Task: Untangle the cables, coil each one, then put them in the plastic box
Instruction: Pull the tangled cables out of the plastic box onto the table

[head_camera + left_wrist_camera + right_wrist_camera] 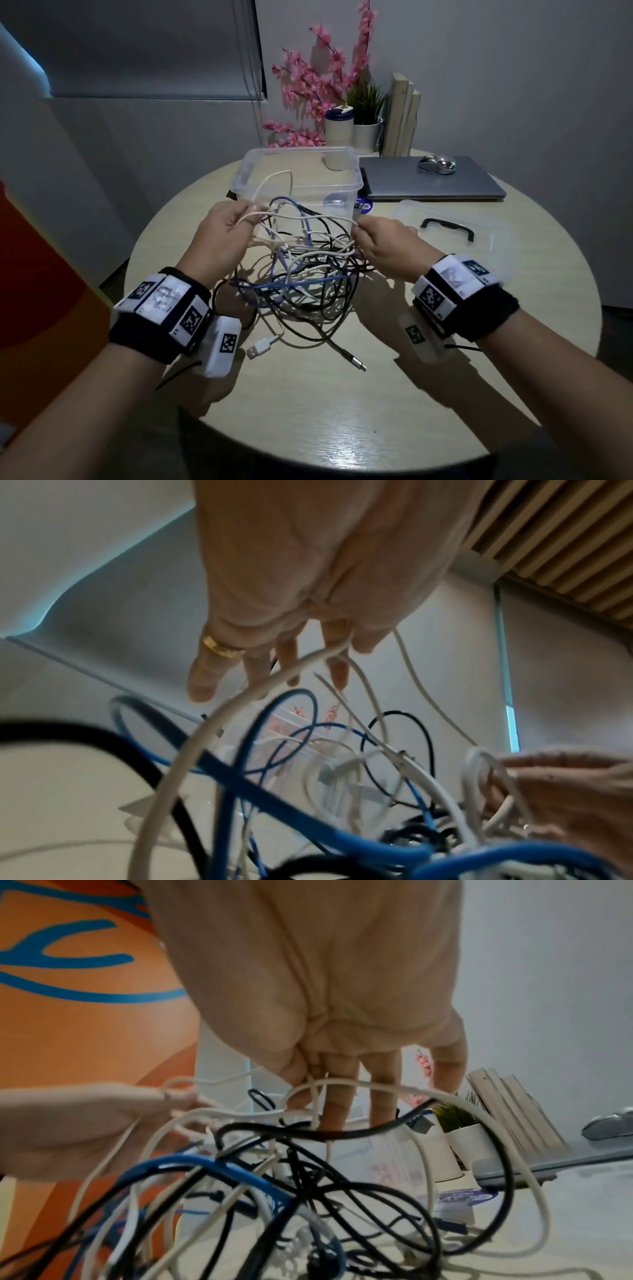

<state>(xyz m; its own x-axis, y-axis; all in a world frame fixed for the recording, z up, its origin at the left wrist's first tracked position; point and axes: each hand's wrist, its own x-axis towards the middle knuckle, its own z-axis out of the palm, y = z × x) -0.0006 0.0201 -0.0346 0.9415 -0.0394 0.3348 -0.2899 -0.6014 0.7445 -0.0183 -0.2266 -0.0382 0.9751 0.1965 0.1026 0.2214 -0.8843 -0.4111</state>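
Note:
A tangle of white, black and blue cables (pixel 301 274) hangs over the round table, partly lifted between both hands. My left hand (pixel 227 228) pinches a white cable (pixel 274 214) at the tangle's upper left; in the left wrist view that white cable (pixel 267 685) runs between the fingers (pixel 205 674). My right hand (pixel 380 240) pinches white strands at the upper right, and the right wrist view shows a white cable (pixel 342 1083) caught by thumb and fingers (pixel 332 1096). The clear plastic box (pixel 298 174) stands open just behind the tangle.
The box's clear lid (pixel 448 229) with a black handle lies at the right. A closed grey laptop (pixel 431 181) with a mouse (pixel 436 164) sits behind it. Pink flowers (pixel 318 82), a potted plant (pixel 366 113) and books (pixel 402 116) stand at the table's far edge. Loose USB plugs (pixel 258 349) lie near me.

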